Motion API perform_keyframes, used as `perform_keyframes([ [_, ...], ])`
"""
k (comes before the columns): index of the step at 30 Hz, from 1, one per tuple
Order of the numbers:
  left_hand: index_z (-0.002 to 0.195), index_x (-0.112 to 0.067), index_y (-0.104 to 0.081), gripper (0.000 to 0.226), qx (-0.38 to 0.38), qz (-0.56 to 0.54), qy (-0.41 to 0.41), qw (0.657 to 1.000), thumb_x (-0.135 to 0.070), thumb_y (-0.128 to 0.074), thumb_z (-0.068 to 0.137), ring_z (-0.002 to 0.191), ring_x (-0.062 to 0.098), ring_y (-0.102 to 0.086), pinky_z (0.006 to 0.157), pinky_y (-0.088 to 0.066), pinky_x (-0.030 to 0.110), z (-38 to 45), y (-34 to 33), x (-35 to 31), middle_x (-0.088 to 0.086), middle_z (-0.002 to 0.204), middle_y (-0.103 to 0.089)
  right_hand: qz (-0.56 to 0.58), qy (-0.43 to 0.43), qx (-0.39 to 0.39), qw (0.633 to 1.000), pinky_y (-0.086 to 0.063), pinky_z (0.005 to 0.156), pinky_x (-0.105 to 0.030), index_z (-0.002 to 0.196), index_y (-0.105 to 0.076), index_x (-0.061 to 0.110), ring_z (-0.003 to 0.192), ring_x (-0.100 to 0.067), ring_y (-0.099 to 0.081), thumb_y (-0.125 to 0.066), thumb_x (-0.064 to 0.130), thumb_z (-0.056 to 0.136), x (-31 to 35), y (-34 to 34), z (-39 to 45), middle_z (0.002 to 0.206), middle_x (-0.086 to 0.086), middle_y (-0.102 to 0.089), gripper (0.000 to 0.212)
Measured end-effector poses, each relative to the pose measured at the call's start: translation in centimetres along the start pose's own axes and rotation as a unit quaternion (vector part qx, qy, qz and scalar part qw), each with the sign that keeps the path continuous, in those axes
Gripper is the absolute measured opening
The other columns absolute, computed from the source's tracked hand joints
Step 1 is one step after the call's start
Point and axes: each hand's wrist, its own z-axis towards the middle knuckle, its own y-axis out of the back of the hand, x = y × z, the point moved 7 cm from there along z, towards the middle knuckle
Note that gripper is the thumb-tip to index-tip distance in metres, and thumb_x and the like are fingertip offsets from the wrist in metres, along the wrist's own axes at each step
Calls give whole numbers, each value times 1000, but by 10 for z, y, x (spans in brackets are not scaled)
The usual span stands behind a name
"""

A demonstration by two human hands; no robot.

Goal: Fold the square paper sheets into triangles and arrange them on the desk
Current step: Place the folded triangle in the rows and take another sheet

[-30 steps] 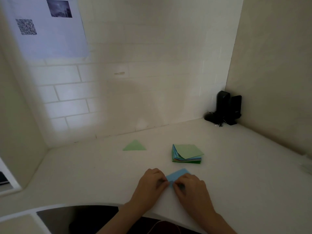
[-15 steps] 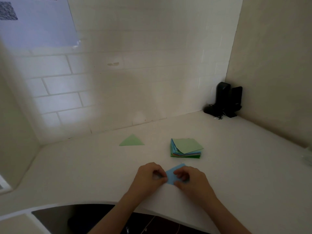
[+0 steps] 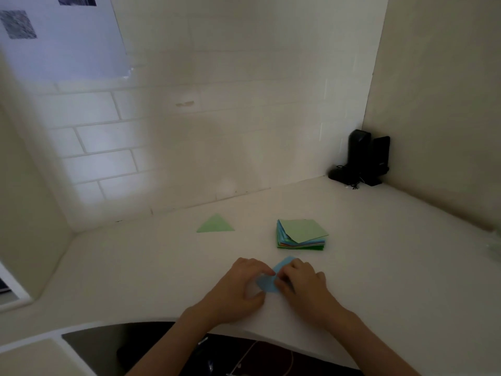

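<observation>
On desk (image 3: 379, 267), small blue paper (image 3: 267, 284), partly folded

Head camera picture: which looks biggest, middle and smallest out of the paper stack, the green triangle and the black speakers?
1. Black speakers: look biggest, though farthest away.
2. Paper stack: close behind, so that order is unsure.
3. Green triangle: clearly smallest, about as far away as the stack.

Two hands, left hand (image 3: 238, 289) and right hand (image 3: 303, 287). One blue paper sheet (image 3: 267, 282) between their fingers. One folded green triangle (image 3: 215, 224) beyond them. One stack of coloured square sheets (image 3: 299, 236), sheet number uncountable. Two black speakers (image 3: 366, 158) far beyond.
</observation>
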Motion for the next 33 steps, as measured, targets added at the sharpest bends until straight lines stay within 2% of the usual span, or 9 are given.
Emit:
perform_keyframes([
  [4, 110, -18, -60, 30, -19, 82, -16, 996, -18, -54, 81, 98, 10, -49, 85, -33, 10, 0, -5, 1, -4, 106, -62, 42, 43, 48, 997, -36, 89, -37, 94, -54, 22, 99, -14, -45, -45, 36, 96, -5, 3, 9, 99, 8, -45, 17],
  [7, 104, -17, -59, 19, -24, 111, -34, 993, -19, -55, 86, 90, 11, -49, 76, -36, 16, 0, -8, -3, -1, 97, -62, 64, 64, 47, 995, -40, 90, -41, 94, -58, 16, 95, -15, -48, -50, 35, 94, -12, 3, 10, 99, 3, -53, 21],
  [9, 100, -17, -59, 17, -37, 111, -44, 992, -19, -52, 85, 88, 12, -49, 74, -38, 19, 1, -9, -6, 1, 94, -63, 101, 85, 12, 991, -43, 86, -32, 93, -59, 18, 90, -11, -52, -59, 35, 88, -12, 8, 6, 96, 4, -56, 18],
  [12, 98, -25, -55, 16, -54, 90, -27, 994, -24, -48, 84, 83, 12, -52, 71, -41, 24, 4, -9, -7, 0, 89, -65, 181, 101, -69, 976, -42, 72, -9, 96, -63, 18, 82, -2, -59, -72, 23, 79, -15, 25, -3, 92, 6, -63, 20],
  [17, 96, -18, -67, 16, -80, 32, 23, 996, -24, -60, 82, 78, 9, -61, 73, -46, 22, 10, -7, -2, -5, 89, -69, 145, 136, -116, 973, -44, 68, -5, 101, -69, 11, 79, -2, -61, -74, 26, 74, -21, 29, -13, 95, 0, -64, 32],
  [20, 94, -19, -67, 16, -86, 26, 19, 996, -28, -61, 82, 78, 5, -59, 72, -45, 16, 9, -8, -1, -5, 88, -69, 185, 114, -134, 967, -47, 65, -7, 105, -65, 14, 84, 8, -59, -81, 18, 70, -26, 31, -14, 102, 5, -60, 39],
  [25, 94, -19, -66, 15, -78, -22, 23, 996, -20, -70, 79, 77, -1, -60, 69, -44, 11, 6, -9, 0, -12, 85, -67, 107, 147, -116, 976, -47, 76, -15, 89, -73, 16, 85, -7, -60, -68, 32, 76, -22, 27, -20, 100, 1, -62, 21],
  [30, 94, -22, -65, 21, -91, -81, 109, 986, -15, -76, 77, 72, -2, -58, 67, -41, 7, 6, -7, 13, -13, 84, -65, 104, 123, -123, 979, -49, 84, -26, 85, -74, 16, 92, -13, -59, -61, 34, 82, -22, 20, -17, 102, 2, -61, 22],
  [33, 92, -24, -64, 19, -106, -106, 164, 975, -19, -75, 78, 65, -1, -57, 64, -41, 8, 11, -7, 19, -9, 76, -65, 117, 98, -136, 979, -47, 84, -25, 81, -74, 16, 91, -13, -59, -65, 30, 83, -26, 20, -16, 99, 2, -62, 18],
])
